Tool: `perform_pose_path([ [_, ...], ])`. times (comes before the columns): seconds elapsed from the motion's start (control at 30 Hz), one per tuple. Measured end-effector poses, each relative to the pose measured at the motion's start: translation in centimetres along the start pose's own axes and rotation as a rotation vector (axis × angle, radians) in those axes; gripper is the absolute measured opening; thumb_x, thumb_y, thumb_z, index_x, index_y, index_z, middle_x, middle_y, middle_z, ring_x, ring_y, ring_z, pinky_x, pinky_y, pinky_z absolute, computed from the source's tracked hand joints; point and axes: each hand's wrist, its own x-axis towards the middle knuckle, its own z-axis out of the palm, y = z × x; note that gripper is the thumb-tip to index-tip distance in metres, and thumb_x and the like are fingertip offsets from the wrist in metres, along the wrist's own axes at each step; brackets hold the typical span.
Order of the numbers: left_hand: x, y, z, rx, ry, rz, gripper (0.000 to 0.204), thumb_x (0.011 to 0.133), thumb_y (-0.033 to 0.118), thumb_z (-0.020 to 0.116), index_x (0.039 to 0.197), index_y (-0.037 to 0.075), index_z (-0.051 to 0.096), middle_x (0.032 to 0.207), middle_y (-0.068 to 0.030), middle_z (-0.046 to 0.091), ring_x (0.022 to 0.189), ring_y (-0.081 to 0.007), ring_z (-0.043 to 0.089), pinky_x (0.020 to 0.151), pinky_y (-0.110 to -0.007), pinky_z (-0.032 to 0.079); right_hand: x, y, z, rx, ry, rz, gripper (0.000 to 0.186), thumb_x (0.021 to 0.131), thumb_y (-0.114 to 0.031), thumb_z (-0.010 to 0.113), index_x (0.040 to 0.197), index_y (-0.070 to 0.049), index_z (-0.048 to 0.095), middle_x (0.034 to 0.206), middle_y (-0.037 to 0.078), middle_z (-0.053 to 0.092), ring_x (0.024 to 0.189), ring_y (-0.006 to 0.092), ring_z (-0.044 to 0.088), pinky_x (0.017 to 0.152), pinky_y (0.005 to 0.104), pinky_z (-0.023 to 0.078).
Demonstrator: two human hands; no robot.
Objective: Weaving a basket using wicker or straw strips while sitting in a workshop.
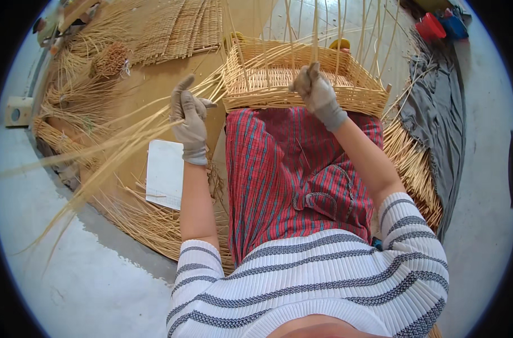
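1. Wicker basket [262, 100]: straight ahead of the person, just past the far edge of the red plaid cloth [268, 174] on the lap. Long axis runs approx. L–R, crosswise to the forearms; R end a touch nearer the person.
2. R hand [318, 96], gloved: at the near wall, a bit R of mid-length. Grip looks clenched on an upright stake [315, 34], which rises from the fist, approx. at right angles to the basket's long axis. Exact finger contact hidden by the glove.
3. L hand [192, 124], gloved: off the basket's L end, apart from it. One finger pts up, w/ long loose strands [146, 133] at the palm; can't tell if the grip is closed on them or they just pass behind.
4. Key relation (my judgement): R hand is the nearer one, right at the wall; basket lies to the R of the L grip, w/ the strands spanning the gap, running from the basket's L end past the L hand to lower L. Their outer ends are blurred.
5. Around: woven panel [177, 28] far L of the basket; white sheet [165, 172] beside the L forearm; cane bundle [417, 169] on the R, next to dark grey cloth [436, 107].
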Motion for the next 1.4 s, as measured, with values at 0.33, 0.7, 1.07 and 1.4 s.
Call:
perform_pose_path([
  [0.33,-5.6,-5.5,4.6,0.039,0.248,-0.315,0.067,0.097,0.033,0.08,0.146,-0.001,0.052,0.134,-0.0158,0.065,0.121,-0.0272,0.065,0.108,-0.038,0.053,-0.1,3.3,-6.0,-0.212,0.239,0.056,0.007,0.105,-0.009,0.068,0.112,-0.008,0.068,0.1,0.004,0.074,0.093,0.0155,0.074,0.08,0.0318,0.064],
  [0.7,0.1,-9.3,3.9,0.544,-0.108,-0.628,0.078,0.096,0.066,0.067,0.143,0.003,0.063,0.129,-0.0208,0.072,0.119,-0.0345,0.066,0.103,-0.041,0.051,11.3,1.1,5.4,-0.664,-0.038,-0.578,0.031,0.093,-0.013,0.077,0.124,-0.012,0.074,0.123,0.019,0.076,0.108,0.0361,0.075,0.093,0.0362,0.058],
  [1.07,-0.2,-9.5,5.6,0.092,0.201,-0.569,0.073,0.089,0.014,0.088,0.15,-0.001,0.052,0.139,-0.0139,0.067,0.126,-0.025,0.063,0.11,-0.036,0.05,0.0,2.0,-0.7,-0.25,0.357,-0.263,0.044,0.107,-0.002,0.054,0.149,-0.012,0.046,0.137,0.017,0.064,0.1,0.0292,0.075,0.089,0.0435,0.065],
  [1.4,-4.3,-3.3,10.6,0.382,-0.169,-0.204,0.041,0.102,0.022,0.072,0.136,0.003,0.062,0.107,-0.016,0.074,0.094,-0.019,0.074,0.077,-0.032,0.062,-2.6,4.9,-9.3,0.036,0.417,-0.037,0.02,0.105,-0.015,0.069,0.124,-0.014,0.061,0.109,0.01,0.078,0.098,0.0225,0.077,0.066,0.0283,0.062],
])
